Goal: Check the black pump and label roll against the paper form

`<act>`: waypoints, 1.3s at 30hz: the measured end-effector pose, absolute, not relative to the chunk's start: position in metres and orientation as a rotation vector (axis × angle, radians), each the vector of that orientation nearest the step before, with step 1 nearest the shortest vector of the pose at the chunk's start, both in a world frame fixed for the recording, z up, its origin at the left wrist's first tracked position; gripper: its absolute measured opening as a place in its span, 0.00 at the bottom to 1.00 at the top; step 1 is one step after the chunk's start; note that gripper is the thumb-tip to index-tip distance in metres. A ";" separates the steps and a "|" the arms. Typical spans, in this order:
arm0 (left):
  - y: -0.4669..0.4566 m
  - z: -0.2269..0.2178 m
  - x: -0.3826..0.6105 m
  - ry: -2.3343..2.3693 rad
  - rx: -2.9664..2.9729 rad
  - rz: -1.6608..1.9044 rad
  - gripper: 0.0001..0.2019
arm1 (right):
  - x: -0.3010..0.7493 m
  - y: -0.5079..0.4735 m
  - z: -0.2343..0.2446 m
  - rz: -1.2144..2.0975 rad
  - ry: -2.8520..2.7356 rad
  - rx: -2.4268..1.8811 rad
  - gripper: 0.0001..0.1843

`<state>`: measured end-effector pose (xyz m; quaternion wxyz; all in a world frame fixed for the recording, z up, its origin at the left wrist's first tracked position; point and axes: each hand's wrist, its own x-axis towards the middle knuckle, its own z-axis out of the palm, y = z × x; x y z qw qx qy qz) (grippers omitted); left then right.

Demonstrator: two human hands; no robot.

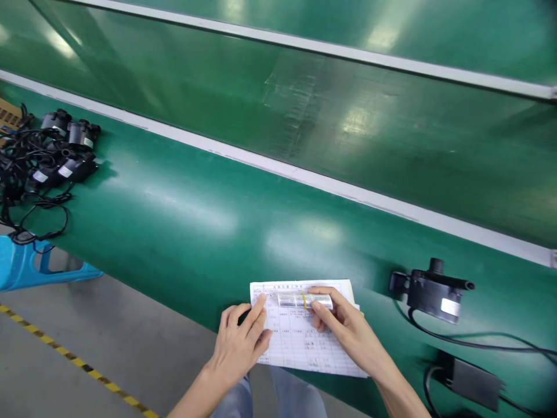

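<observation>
Our right hand (343, 328) pinches a small white roll of labels (304, 300), banded with a yellow elastic, between thumb and fingertips, pressing it against the top of a printed form sheet (304, 342). The roll looks cylindrical, pale, with faint print along it. Our left hand (241, 342) lies spread flat on the sheet's left edge, fingers slightly fanned, gripping nothing. The sheet is white, ruled into a table of small characters, and sits at the near edge of the green conveyor belt (183, 220). Just right of it lies a black pump (430, 293) with a trailing cable; further right, a black adapter box (472, 383). Far left, a tangle of more black pumps (65, 151).
</observation>
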<state>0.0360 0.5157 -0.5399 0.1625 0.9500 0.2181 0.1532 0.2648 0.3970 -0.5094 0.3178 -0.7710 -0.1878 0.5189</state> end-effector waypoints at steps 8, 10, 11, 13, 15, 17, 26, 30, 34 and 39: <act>0.512 -0.548 0.036 0.636 2.636 0.493 0.13 | 0.269 0.396 -0.508 1.409 -0.518 -1.967 0.25; 0.512 -0.549 0.036 0.630 2.632 0.498 0.13 | 0.269 0.396 -0.509 1.410 -0.521 -1.958 0.25; 0.511 -0.549 0.036 0.630 2.630 0.500 0.12 | 0.269 0.396 -0.510 1.408 -0.521 -1.957 0.25; 0.511 -0.550 0.036 0.632 2.627 0.503 0.12 | 0.269 0.395 -0.511 1.404 -0.521 -1.955 0.24; 0.511 -0.550 0.036 0.634 2.625 0.498 0.13 | 0.268 0.394 -0.511 1.398 -0.519 -1.958 0.24; 0.511 -0.551 0.036 0.634 2.626 0.496 0.13 | 0.268 0.394 -0.511 1.397 -0.514 -1.965 0.24; 0.511 -0.553 0.035 0.654 2.650 0.484 0.13 | 0.266 0.398 -0.511 1.372 -0.492 -2.005 0.30; 0.510 -0.551 0.034 0.650 2.636 0.485 0.13 | 0.266 0.396 -0.511 1.377 -0.496 -2.007 0.30; 0.511 -0.551 0.034 0.642 2.636 0.492 0.13 | 0.265 0.394 -0.512 1.393 -0.490 -2.005 0.30; 0.511 -0.551 0.034 0.650 2.648 0.532 0.13 | 0.264 0.393 -0.515 1.378 -0.481 -2.007 0.29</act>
